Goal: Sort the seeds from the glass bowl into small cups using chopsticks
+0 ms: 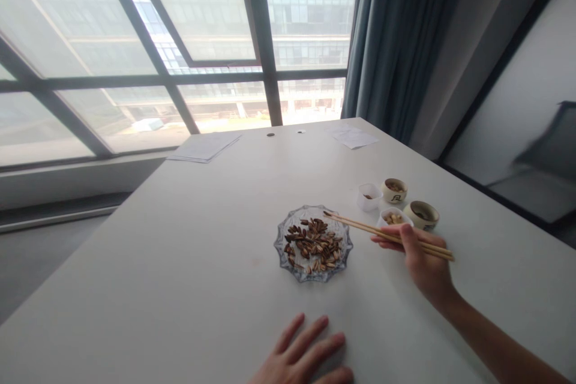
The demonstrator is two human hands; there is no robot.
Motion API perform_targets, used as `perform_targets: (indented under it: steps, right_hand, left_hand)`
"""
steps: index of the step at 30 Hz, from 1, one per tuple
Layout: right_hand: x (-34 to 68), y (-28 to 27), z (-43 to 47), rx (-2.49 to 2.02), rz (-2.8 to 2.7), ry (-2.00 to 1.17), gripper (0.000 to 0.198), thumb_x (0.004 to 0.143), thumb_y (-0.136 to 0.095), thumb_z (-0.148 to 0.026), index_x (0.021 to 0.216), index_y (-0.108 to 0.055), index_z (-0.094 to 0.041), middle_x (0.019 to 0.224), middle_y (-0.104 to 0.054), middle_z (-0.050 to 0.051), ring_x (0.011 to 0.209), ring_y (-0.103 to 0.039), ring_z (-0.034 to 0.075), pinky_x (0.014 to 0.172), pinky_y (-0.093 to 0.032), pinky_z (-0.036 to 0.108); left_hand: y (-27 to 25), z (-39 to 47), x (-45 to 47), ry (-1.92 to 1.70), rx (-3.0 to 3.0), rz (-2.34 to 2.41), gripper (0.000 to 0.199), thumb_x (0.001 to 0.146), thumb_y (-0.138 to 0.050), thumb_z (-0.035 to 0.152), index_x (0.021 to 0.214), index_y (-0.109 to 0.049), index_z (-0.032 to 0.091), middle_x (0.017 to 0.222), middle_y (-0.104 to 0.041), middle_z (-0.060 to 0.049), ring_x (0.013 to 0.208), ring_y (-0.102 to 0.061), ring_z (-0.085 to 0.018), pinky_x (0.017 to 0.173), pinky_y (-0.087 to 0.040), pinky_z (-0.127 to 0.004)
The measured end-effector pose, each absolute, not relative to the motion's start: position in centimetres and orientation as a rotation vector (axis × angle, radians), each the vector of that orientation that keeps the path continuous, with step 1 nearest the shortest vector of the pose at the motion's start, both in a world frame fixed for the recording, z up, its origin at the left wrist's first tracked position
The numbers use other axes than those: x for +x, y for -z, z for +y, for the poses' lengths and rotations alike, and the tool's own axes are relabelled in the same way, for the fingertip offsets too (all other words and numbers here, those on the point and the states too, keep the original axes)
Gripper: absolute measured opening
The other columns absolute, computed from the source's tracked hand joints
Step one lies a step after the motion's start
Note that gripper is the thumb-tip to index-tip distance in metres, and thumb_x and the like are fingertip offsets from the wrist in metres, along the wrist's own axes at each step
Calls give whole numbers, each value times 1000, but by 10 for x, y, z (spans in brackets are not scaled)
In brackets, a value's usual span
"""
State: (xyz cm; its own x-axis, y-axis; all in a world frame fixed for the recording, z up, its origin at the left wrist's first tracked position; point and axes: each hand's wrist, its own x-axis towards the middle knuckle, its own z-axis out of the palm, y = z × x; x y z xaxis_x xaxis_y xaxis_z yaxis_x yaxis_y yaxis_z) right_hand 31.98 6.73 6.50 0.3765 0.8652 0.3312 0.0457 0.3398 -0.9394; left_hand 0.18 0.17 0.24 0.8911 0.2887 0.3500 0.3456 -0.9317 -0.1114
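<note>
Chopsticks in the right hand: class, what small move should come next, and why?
Probably carry the chopsticks rightward, towards the farther white cup: their tips, over the glass dish's far side, seem to pinch a dark seed, and that cup holds a few dark pieces.

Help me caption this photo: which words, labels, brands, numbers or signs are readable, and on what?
No text reads with certainty.
Farther cream cup: dark character-like mark, too small to read.
Nearer cream cup: dark mark, partly visible, unreadable.
Papers: any writing too faint to read.
</note>
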Motion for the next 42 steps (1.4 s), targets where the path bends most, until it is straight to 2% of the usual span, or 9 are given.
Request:
perform_targets:
  steps: [5,9,16,23,32,37,42]
  right_hand:
    - [353,-72,78,-1087,-882,-478,42,99,-71,-53,92,-84,-14,83,-84,12,74,-84,26,74,-72,33]
    - [374,-69,89,-1103,-802,-383,43,98,-72,-55,88,-82,-14,81,-83,11,72,-84,25,76,-72,34]
    - [380,-61,94,-1141,-799,-428,40,93,-77,-55,87,-81,-16,86,-82,15,73,-83,28,73,-72,39]
    - [378,-61,93,-1126,-835,-424,38,97,-73,-52,91,-81,-16,88,-83,15,74,-83,29,73,-72,41]
    - [358,-68,79,-1085,-938,-519,42,100,-70,-55,92,-82,-16,82,-83,11,71,-83,25,71,-71,33]
    - [337,-71,64,-1096,-1182,-693,45,102,-66,-54,90,-82,-14,73,-82,12,61,-81,25,58,-69,32]
    - [318,-70,56,-1020,-1343,-865,45,105,-62,-52,89,-82,-15,73,-82,12,59,-79,22,55,-67,28]
  left_hand:
    - [-2,3,2,487,-2877,-471,40,107,-70,39,147,-65,40,161,-56,6,151,-49,-23,131,-27,-48]
    - [-2,3,2,496,-2881,-461,42,106,-72,40,147,-65,39,161,-55,5,151,-50,-24,131,-29,-49]
    - [-3,4,1,495,-2880,-452,41,107,-70,40,148,-64,39,161,-55,4,151,-50,-24,130,-32,-48]
    - [-3,3,1,487,-2872,-455,42,107,-71,40,148,-63,40,161,-55,5,150,-51,-24,128,-37,-47]
    - [-4,4,1,497,-2868,-456,40,108,-68,40,148,-63,40,161,-56,5,150,-51,-24,128,-35,-47]
    - [-4,3,1,489,-2875,-470,44,106,-72,40,149,-63,41,160,-56,5,149,-52,-23,128,-33,-49]
    - [-2,2,2,514,-2875,-480,46,103,-76,39,148,-63,41,162,-55,4,151,-49,-23,131,-28,-48]
